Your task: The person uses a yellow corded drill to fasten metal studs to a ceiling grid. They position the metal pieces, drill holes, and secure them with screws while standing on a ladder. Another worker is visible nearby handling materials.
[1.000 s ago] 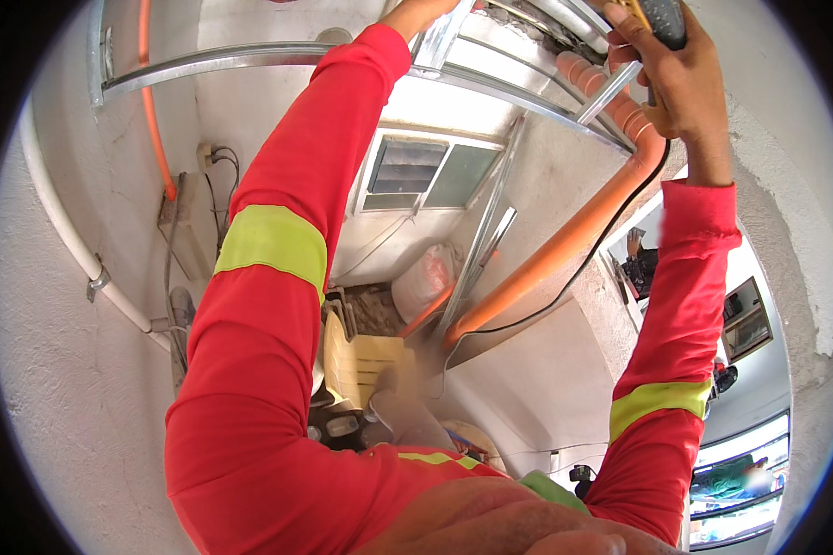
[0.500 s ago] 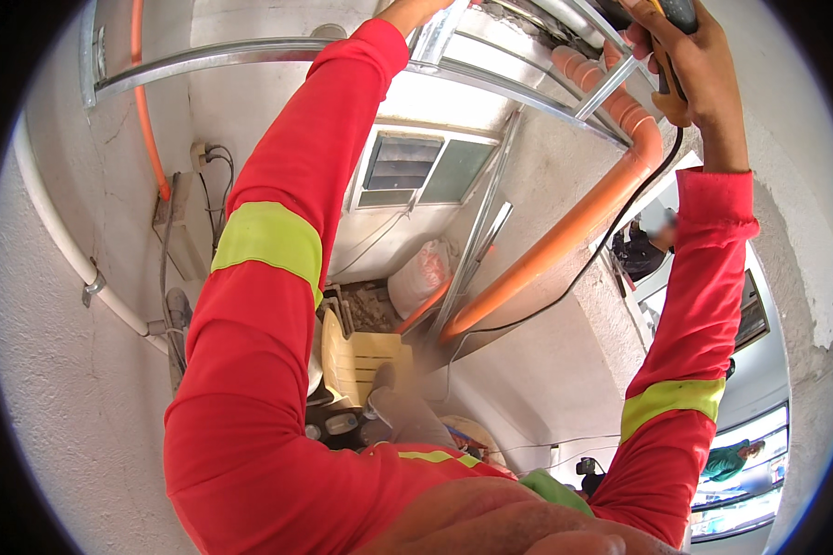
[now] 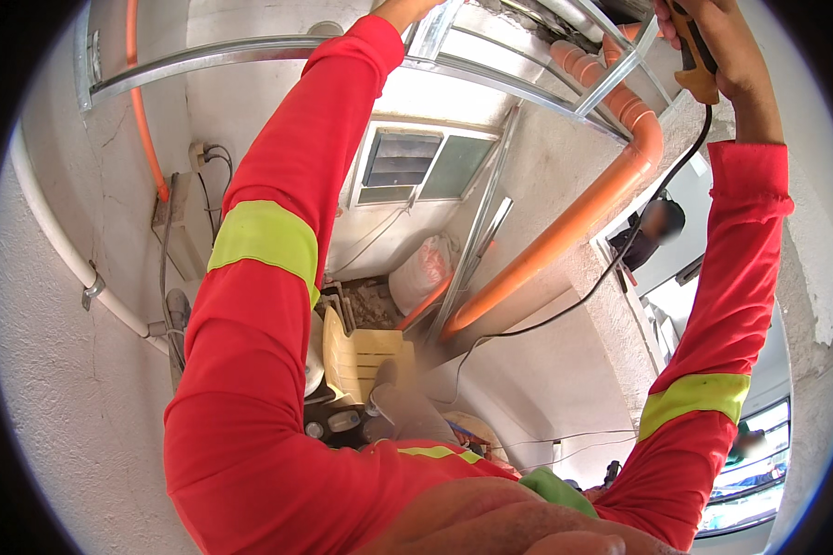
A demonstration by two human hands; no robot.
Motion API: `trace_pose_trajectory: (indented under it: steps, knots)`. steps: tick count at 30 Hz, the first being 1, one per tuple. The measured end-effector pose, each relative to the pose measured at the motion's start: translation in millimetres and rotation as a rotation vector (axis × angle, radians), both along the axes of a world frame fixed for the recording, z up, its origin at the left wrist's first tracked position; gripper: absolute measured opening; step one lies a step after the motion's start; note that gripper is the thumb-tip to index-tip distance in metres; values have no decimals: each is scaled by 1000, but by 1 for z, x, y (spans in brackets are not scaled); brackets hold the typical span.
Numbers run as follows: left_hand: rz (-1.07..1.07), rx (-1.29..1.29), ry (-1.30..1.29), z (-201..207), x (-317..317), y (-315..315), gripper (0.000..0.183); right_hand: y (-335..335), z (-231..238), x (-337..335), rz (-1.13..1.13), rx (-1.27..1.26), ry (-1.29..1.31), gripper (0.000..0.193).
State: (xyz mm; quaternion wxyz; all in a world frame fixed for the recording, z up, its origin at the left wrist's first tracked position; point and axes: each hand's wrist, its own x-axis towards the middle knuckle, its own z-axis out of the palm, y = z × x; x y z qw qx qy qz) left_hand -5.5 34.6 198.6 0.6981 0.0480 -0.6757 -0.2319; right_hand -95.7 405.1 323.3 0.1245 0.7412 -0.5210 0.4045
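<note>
Both my arms, in red sleeves with yellow-green bands, reach up to a metal ceiling frame of thin silvery channels. My left hand is at the top edge beside a cross channel; its fingers are cut off, so their grip does not show. At the upper right, my right hand is closed around the handle of a corded power tool, black and orange-brown. The tool's working end is out of view. Its black cord hangs from the handle down toward the floor.
A thick orange pipe slants down beside loose metal channels. Below are a yellow plastic chair, where my foot rests, and a filled white sack. A louvred window is behind. Another person appears through the right opening.
My right hand has moved right and up with the power tool, away from the frame's cross channel, and the cord has swung along. My left arm has barely shifted.
</note>
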Motion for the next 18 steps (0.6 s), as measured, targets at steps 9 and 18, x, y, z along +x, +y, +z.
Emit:
trace_pose_trajectory:
  steps: [9, 18]
  knots:
    - [234, -42, -22, 0, 4, 8, 87, 4, -12, 6, 84, 25, -72, 44]
    - [241, -12, 38, 0, 4, 21, 78, 4, -3, -1, 40, 14, 59, 46]
